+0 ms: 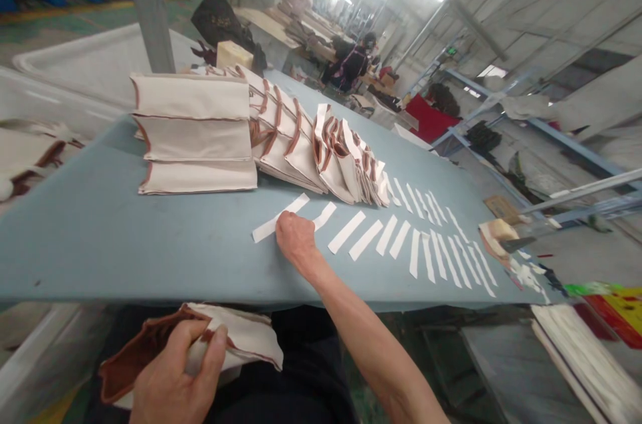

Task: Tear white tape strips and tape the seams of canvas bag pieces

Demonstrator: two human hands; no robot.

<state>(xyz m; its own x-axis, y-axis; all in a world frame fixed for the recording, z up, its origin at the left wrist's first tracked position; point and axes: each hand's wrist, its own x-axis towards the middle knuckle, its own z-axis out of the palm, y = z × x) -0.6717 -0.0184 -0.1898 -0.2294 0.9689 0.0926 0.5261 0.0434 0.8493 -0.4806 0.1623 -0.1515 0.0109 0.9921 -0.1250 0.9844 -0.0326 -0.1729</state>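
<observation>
My left hand (pixel 183 370) grips a cream fabric bag (pixel 251 330) with brown-edged trim and a brown inside, held below the table's front edge. Its thumb and fingers pinch the bag near the opening. Out over the blue-grey table, my right hand (pixel 295 237) has its fingers curled down at a white strip (pixel 265 230), which shows on the hand's far left side. Whether the fingertips grasp that strip is hidden. Several more white strips (pixel 346 232) lie in slanted rows to the right of this hand.
Cream bags with brown edging (pixel 195 136) stand stacked along the table's (pixel 125 250) far side, some topped with white strips. White bins (pixel 90 63) stand at the left behind a grey post (pixel 148 9). A person (pixel 351 66) is farther back. Blue racks (pixel 501 103) line the right.
</observation>
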